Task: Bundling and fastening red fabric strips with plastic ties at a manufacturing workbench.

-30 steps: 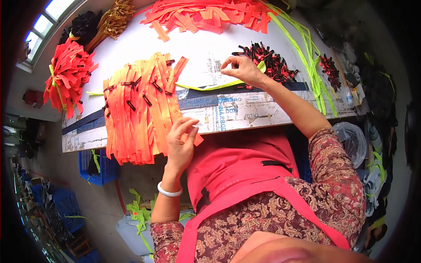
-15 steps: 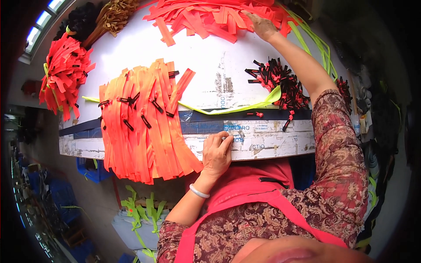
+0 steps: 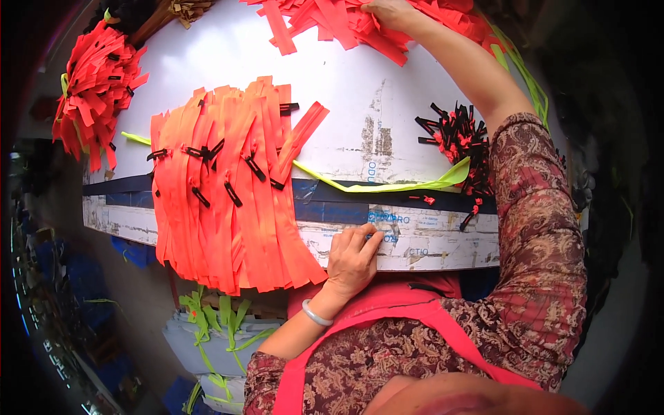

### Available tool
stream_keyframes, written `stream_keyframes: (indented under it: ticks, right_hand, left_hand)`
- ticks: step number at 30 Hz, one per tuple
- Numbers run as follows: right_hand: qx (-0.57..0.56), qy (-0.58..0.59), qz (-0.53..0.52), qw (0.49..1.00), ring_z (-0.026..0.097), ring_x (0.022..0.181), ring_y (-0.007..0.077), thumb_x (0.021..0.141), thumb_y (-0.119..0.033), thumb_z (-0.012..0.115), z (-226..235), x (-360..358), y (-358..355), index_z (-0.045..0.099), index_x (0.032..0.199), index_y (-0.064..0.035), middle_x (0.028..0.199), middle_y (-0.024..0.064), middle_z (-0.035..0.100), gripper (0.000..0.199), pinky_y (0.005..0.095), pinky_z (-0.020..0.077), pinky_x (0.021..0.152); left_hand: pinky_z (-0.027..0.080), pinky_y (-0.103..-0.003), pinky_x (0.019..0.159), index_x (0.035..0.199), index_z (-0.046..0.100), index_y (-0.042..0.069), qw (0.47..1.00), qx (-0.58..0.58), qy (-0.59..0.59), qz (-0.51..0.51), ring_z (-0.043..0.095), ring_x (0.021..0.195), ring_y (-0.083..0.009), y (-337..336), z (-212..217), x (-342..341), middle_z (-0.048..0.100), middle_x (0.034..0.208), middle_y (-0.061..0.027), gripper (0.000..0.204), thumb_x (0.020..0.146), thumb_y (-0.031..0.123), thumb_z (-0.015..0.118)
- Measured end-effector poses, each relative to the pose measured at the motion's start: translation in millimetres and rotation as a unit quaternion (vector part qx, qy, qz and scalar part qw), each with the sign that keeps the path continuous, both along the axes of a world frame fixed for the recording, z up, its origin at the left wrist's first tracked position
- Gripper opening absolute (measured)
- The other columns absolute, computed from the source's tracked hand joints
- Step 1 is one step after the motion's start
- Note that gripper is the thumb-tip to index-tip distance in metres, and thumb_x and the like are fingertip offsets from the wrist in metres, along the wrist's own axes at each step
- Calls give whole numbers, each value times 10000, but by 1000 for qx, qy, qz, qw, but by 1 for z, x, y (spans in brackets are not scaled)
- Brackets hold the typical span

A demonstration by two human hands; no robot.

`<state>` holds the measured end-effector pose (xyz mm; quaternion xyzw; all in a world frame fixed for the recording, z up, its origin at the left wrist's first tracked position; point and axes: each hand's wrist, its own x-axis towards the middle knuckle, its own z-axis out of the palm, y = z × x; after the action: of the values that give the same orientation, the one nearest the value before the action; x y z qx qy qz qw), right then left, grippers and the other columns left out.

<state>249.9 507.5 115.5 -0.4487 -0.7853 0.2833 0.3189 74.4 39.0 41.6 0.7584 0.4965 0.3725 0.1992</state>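
My left hand (image 3: 353,260) rests on the near edge of the cardboard-covered table, its fingers curled and nothing seen in them. At the far side, my right hand (image 3: 391,12) reaches into a pile of red fabric strips (image 3: 339,24). Its fingertips press together on a strip, though the top of the picture cuts off part of the hand. Left of my left hand lies a wide bundle of orange-red strips (image 3: 235,235), with several black clip-like pieces (image 3: 254,168) on it. A yellow-green band (image 3: 387,187) runs out from under this bundle to the right.
A heap of small black-and-red pieces (image 3: 463,142) sits beside my right forearm. At the far left stands a tied red bunch (image 3: 97,90). Yellow-green bands (image 3: 529,86) hang at the right edge. Below the table are grey stacks (image 3: 200,342) tied with green bands.
My right hand has shifted a little left over the red pile, and its fingers have drawn together. The view has moved slightly. My left hand stays at the table edge.
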Motion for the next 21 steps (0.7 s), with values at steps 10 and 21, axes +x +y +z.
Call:
stream_keyframes:
  ticks: [10, 21]
  right_hand:
    - [311, -113, -117, 936, 663, 825, 190, 857, -128, 526, 55, 74, 8, 686, 957, -79, 911, 136, 694, 195, 348, 506, 726]
    - [257, 111, -98, 955, 623, 790, 137, 858, -73, 600, 144, 81, -35, 684, 968, -74, 874, 60, 674, 139, 299, 494, 700]
  left_hand:
    - [421, -359, 748, 975, 653, 107, 1000, 5, 1, 10, 574, 885, -237, -6, 0, 1, 604, 985, -28, 251, 736, 33, 674]
    - [419, -358, 768, 977, 649, 114, 999, 33, 22, 10, 561, 904, -237, -1, -19, -3, 597, 998, -29, 232, 753, 59, 663]
